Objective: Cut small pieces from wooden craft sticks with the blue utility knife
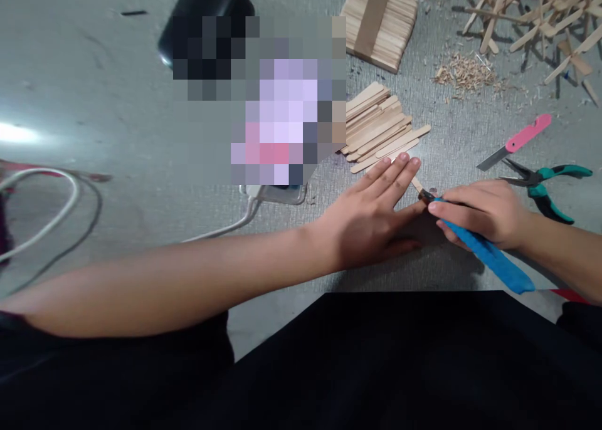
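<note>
My left hand lies flat with its fingers stretched out, just in front of a loose pile of wooden craft sticks. Its index finger reaches to the dark tip of a blue-handled tool. The fingers of my right hand are wrapped round this tool, whose handle slants down to the right. Between the left fingers and the tool tip, a short length of one craft stick shows; the rest is covered by my hand. The exact kind of the tool's tip is too small to tell.
A pink folding knife and green-black pliers lie at the right. Beyond are wood shavings, joined sticks and a banded stick bundle. A white cable runs to a partly blurred device at the left.
</note>
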Tool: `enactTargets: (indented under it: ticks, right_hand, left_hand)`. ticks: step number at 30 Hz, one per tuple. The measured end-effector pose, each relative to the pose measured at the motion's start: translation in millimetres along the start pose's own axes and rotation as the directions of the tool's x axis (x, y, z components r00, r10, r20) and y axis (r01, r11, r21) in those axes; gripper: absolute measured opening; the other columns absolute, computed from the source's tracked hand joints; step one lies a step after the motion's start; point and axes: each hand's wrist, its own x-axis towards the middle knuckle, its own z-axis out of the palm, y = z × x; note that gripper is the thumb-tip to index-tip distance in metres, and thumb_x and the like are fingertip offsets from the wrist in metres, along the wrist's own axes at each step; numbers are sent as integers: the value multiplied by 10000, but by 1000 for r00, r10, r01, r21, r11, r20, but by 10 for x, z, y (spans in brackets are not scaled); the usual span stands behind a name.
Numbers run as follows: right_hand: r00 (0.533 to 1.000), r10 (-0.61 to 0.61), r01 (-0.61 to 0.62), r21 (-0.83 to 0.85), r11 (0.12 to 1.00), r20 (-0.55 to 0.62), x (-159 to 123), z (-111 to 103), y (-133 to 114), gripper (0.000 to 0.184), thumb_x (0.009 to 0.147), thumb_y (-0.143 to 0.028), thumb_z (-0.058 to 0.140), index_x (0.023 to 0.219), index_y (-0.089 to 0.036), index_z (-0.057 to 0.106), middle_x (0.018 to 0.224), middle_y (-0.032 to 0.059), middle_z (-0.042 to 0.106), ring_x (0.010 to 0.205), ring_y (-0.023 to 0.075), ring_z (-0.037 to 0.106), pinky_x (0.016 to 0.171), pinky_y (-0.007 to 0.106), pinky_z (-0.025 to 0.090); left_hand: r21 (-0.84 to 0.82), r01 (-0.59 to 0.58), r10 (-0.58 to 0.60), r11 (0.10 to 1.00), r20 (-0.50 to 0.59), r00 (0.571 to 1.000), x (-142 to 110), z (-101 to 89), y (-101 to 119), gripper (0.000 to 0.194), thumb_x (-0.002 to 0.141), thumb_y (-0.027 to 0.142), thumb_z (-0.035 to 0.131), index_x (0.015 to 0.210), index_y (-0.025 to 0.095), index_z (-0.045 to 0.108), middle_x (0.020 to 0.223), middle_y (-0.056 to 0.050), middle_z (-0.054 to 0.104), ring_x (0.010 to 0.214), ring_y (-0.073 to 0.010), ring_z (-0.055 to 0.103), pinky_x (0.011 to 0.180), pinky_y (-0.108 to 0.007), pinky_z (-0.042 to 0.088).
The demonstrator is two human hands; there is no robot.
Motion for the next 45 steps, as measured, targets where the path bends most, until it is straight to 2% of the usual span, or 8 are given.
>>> enactTargets:
  ticks: [4, 8, 15, 22, 32, 35, 40, 45]
  right_hand:
    - [997, 0, -6, 76, 997, 82, -20, -4, 21, 379, 1115, -461, 594, 1379, -189, 591, 1023, 57, 807, 734, 158, 741, 632, 292, 561]
    - [993, -18, 3, 130, 992, 115, -15, -32, 29, 537, 1122, -612, 538, 1412, -162, 581, 1093, 111, 809, 855, 208, 799, 693, 322, 611]
    - [986, -66, 59, 51, 997, 151, 24, -74, 11, 461, 1144, -508, 546, 1403, -129, 587, 1025, 91, 805, 822, 195, 792, 692, 307, 604]
    - [989, -91, 95, -32, 995, 117, 5, -58, -33, 395, 1133, -406, 565, 1416, -130, 565, 956, 35, 793, 764, 164, 751, 673, 304, 579]
    - [990, -94, 98, -34, 995, 107, 4, -62, -43, 402, 1096, -374, 624, 1403, -115, 594, 904, 32, 784, 715, 166, 720, 627, 324, 552]
    - [992, -73, 76, -17, 997, 106, -13, -53, -43, 398, 1093, -382, 630, 1405, -136, 609, 909, 27, 784, 728, 170, 722, 636, 329, 555]
    - [993, -45, 45, 8, 999, 110, -8, -43, -54, 392, 1085, -372, 632, 1416, -163, 616, 920, 27, 791, 766, 181, 747, 654, 327, 575]
    - [995, -40, 48, -90, 995, 86, 112, -74, -150, 296, 1092, -322, 570, 1313, -138, 639, 857, 28, 781, 687, 167, 712, 609, 317, 567]
  left_hand:
    - [13, 6, -6, 1000, -8, 1000, 12, -15, 17, 717, 1004, 572, 772, 1545, 131, 610, 1779, -321, 340, 1676, -515, 320, 1361, -657, 349]
    - [9, 15, -15, 1000, 2, 1000, 15, -27, 25, 643, 1051, 570, 705, 1521, 135, 641, 1784, -299, 349, 1680, -495, 324, 1365, -648, 357]
    - [-21, 20, -20, 1000, 9, 1000, 4, -15, 22, 632, 1050, 557, 706, 1524, 144, 643, 1816, -279, 288, 1697, -496, 280, 1376, -662, 332]
    - [-9, 24, -24, 1000, -16, 1000, 10, 3, 24, 667, 1041, 598, 713, 1528, 150, 631, 1803, -283, 321, 1690, -489, 301, 1384, -641, 329]
    - [-5, 19, -19, 1000, -12, 1000, 8, -8, 27, 630, 1039, 593, 716, 1481, 148, 662, 1793, -295, 333, 1688, -493, 302, 1379, -640, 337]
    - [-9, 22, -22, 1000, -7, 1000, 8, -9, 24, 638, 1032, 591, 728, 1496, 159, 659, 1804, -276, 325, 1690, -487, 302, 1385, -642, 328]
    - [-15, 13, -13, 1000, -5, 1000, 12, -13, 22, 615, 1041, 574, 717, 1465, 130, 675, 1792, -309, 320, 1683, -507, 301, 1373, -658, 341]
    - [1, -3, 3, 1000, -38, 999, 11, -8, 20, 642, 1049, 574, 706, 1509, 133, 638, 1760, -327, 372, 1668, -506, 335, 1351, -664, 380]
